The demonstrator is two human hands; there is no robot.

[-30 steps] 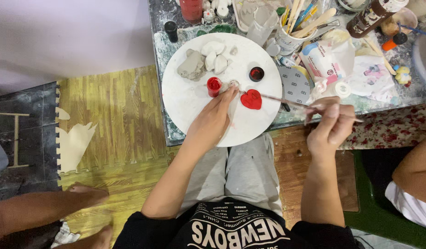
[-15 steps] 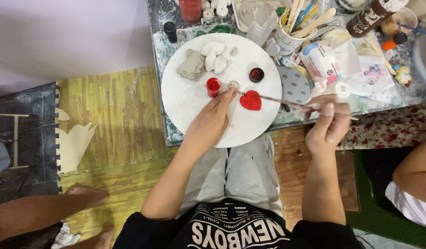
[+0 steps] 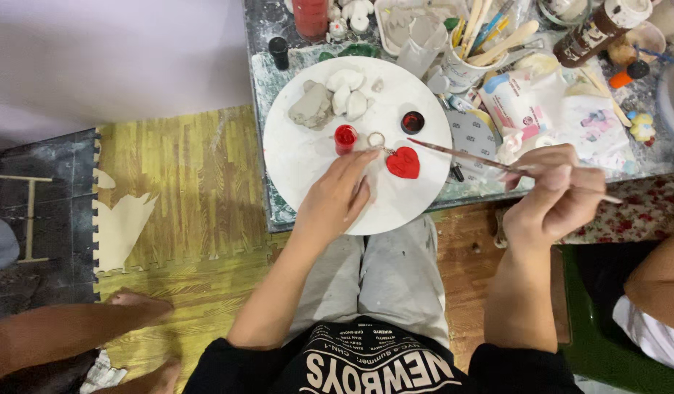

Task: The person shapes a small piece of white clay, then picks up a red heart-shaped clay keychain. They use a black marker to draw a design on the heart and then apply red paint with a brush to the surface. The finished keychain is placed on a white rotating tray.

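the red heart (image 3: 403,162) lies flat on the right half of a round white board (image 3: 300,157), glossy with wet-looking paint, smooth and slightly puffed. a small metal ring (image 3: 376,138) sits just far-left of it, joined to it by a short link.

the left hand (image 3: 335,198) rests palm down on the board, fingers loosely spread and gripping nothing; its fingertips touch the board beside the ring and the heart's left edge. the right hand (image 3: 554,195) is curled around a thin paintbrush (image 3: 465,155), pinching it between thumb and fingers. the brush slants far-left across the board's right rim, its tip hanging just far-right of the heart; whether it touches the board cannot be told.

near the ring stands a small red paint pot (image 3: 345,138), and a dark round cap with red inside (image 3: 412,122) sits at the far right of the board. a rough grey clay lump (image 3: 311,106) and smooth pale clay pieces (image 3: 348,93) lie at the far side. the board sits on a paint-spattered desk (image 3: 268,69) crowded with a cup of brushes (image 3: 472,51) and a brown bottle (image 3: 594,31).
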